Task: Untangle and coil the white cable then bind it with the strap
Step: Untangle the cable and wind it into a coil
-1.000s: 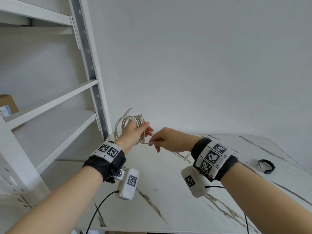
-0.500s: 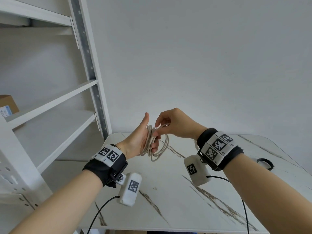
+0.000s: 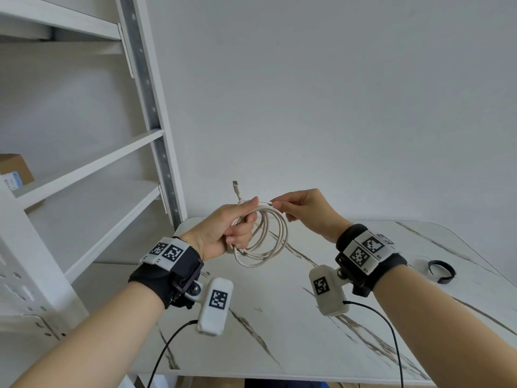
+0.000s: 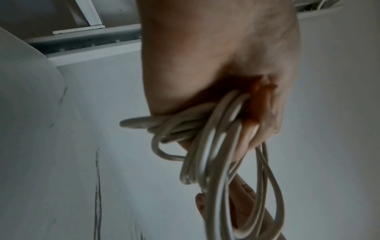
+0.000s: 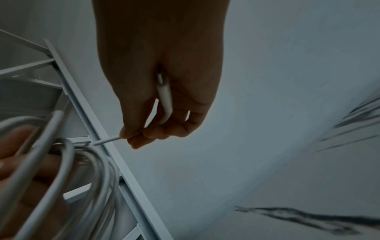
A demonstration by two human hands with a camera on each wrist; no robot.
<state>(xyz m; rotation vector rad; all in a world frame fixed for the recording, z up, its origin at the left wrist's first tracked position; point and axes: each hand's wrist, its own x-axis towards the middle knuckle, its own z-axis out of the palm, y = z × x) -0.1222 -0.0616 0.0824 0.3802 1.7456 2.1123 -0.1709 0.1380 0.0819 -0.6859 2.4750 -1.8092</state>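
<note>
**Cable nearly coiled, last end in hand**

The white cable (image 3: pixel 263 239) hangs in the air above the table (image 3: pixel 307 317), gathered into several round loops. The loops droop down and slightly toward the person from where they are bunched; one plug end (image 3: pixel 235 187) sticks straight up above the bundle, the loops' flat face turned roughly toward the head camera. The left hand (image 3: pixel 226 233) has its fingers curled tight around the gathered side of the loops, thumb laid over the top, most likely to keep the turns from springing apart. The right hand (image 3: pixel 305 211) pinches the other end of the cable between thumb and fingertips, close to the left thumb; the wrist view shows that plug running back under the palm. I'd say this is the last bit of slack being laid onto the coil. The black strap (image 3: pixel 440 271) lies curled on the table well off to the right, untouched, so binding is yet to come. A white shelf unit (image 3: pixel 92 163) stands at the left.
</note>
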